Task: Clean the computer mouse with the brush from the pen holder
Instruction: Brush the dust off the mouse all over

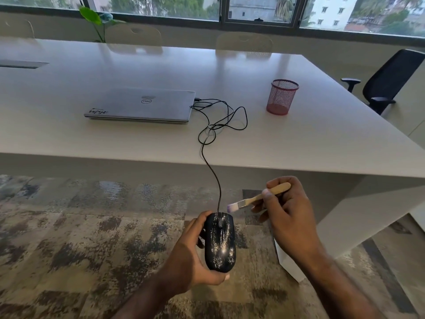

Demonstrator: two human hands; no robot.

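A black computer mouse (pixel 220 242), streaked with pale dust, is held off the table over the carpet. My left hand (pixel 188 254) grips it from the left and underneath. My right hand (pixel 287 212) pinches the wooden handle of a small flat brush (pixel 257 198). The brush's pale bristles hover just above the mouse's front right corner, near the cable end, without clearly touching it. The mouse's black cable (pixel 216 125) runs up over the table edge to a shut grey laptop (pixel 142 104). A red mesh pen holder (pixel 281 96) stands empty on the table at the right.
The white table (pixel 322 143) ends just beyond my hands; its panel leg drops to the floor on the right. A black office chair (pixel 386 81) stands at the far right. Pale chairs and a plant (pixel 96 21) line the far side under the windows. Patterned carpet (pixel 80 238) lies below.
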